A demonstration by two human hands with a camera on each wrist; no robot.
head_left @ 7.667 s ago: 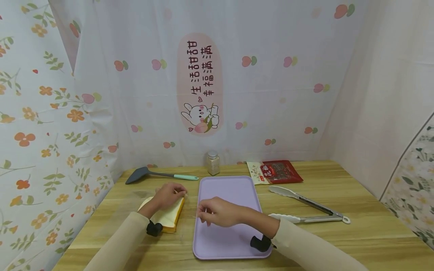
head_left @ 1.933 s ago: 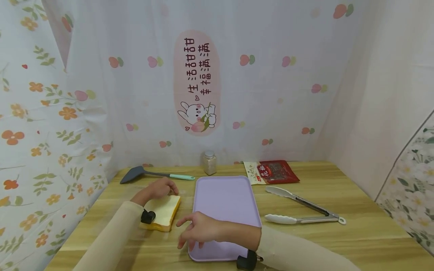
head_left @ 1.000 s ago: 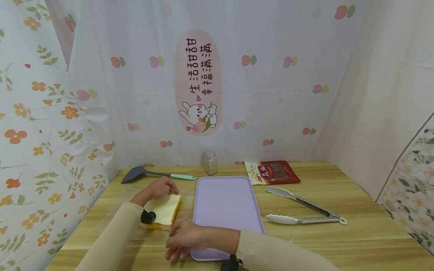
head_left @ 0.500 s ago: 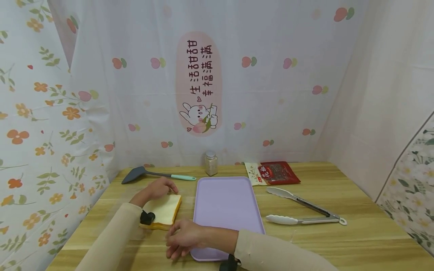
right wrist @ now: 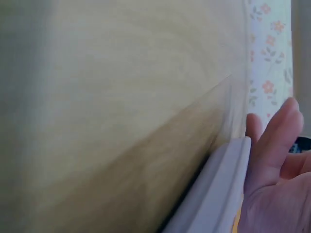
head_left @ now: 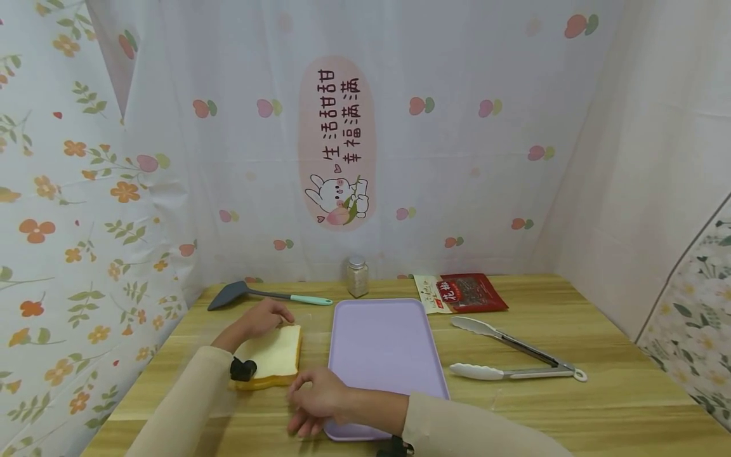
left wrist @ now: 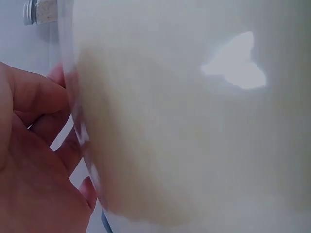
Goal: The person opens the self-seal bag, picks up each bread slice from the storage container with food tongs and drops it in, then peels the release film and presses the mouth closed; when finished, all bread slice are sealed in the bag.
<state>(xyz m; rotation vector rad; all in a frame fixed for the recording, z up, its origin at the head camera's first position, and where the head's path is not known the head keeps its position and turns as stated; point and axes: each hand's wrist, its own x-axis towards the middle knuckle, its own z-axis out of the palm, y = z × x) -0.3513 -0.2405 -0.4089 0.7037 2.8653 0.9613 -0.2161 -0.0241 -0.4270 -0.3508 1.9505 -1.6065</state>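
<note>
A thick square of white bread (head_left: pixel 273 354) with orange crust sides lies on the table, left of the lavender tray (head_left: pixel 385 343). Clear plastic film (head_left: pixel 311 343) spreads around the bread, faint and hard to make out. My left hand (head_left: pixel 259 319) reaches over the bread's far side, and in the left wrist view its bent fingers (left wrist: pixel 41 94) meet the film's edge, some showing through it. Close to the bread's near right corner, my right hand (head_left: pixel 320 397) overlaps the tray's left edge. Its thumb and forefinger come together in a loop at the film.
Behind the hands lie a grey spatula (head_left: pixel 274 294) with a mint handle, a glass jar (head_left: pixel 358 278) and a red spice packet (head_left: pixel 465 293). White-tipped tongs (head_left: pixel 520 362) lie open right of the tray. Printed curtains (head_left: pixel 457 139) close off the back and sides.
Over the last several seconds my right hand has come down from the tray toward the bread's near corner, its spread fingers drawing together. My left hand has shifted slightly left and then stayed nearly still.
</note>
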